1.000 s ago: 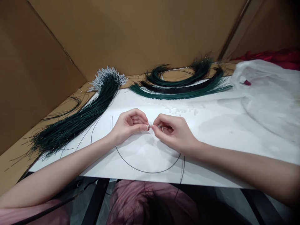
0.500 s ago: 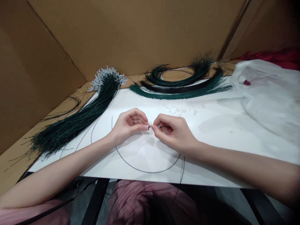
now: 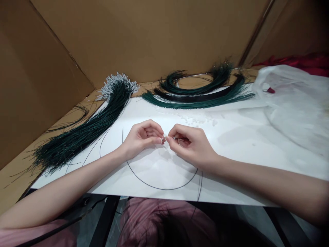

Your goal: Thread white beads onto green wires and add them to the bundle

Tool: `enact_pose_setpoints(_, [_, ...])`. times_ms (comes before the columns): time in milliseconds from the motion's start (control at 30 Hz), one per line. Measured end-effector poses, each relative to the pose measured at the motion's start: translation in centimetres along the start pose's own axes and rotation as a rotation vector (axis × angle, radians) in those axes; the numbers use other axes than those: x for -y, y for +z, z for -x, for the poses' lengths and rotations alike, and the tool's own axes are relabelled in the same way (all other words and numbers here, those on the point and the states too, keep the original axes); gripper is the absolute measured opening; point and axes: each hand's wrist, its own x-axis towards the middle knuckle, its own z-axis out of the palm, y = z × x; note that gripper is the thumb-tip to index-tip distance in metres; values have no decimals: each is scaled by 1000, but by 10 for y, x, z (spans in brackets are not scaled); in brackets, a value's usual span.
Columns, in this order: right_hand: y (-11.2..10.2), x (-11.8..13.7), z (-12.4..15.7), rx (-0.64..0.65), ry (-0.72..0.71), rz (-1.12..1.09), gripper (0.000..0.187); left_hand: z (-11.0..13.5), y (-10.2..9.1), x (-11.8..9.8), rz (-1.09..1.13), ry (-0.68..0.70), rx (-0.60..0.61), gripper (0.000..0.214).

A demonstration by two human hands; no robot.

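Note:
My left hand (image 3: 144, 136) and my right hand (image 3: 193, 142) meet fingertip to fingertip above a white board (image 3: 228, 178). Between the left thumb and forefinger is a tiny white bead, mostly hidden by the fingers. The right thumb and forefinger pinch a thin dark wire close to its tip. A dark wire (image 3: 162, 189) bows in a wide curve over the board beneath both hands. Just beyond the hands, small white beads (image 3: 197, 120) lie scattered.
To the left lies a thick bundle of dark green wires (image 3: 89, 128) with white beaded tips (image 3: 118, 85). Curved bundles of plain green wire (image 3: 197, 99) rest at the back. A translucent plastic bag (image 3: 300, 106) covers the right side. Cardboard walls (image 3: 144, 37) enclose the table.
The left fingertips have shifted very slightly right, closer to the right fingertips. Both hands keep their pinch, and the wires and bundles lie as before.

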Motion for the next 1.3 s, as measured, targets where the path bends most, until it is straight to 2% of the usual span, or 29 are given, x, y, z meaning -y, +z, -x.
enact_pose_setpoints(300, [0,2,0,-1,40,-2,9,1,-1,0,-48,0,-22,25])
enact_pose_setpoints(1300, [0,-1,0,9,-4,51,9,1,-2,1,-63,30,-19,25])
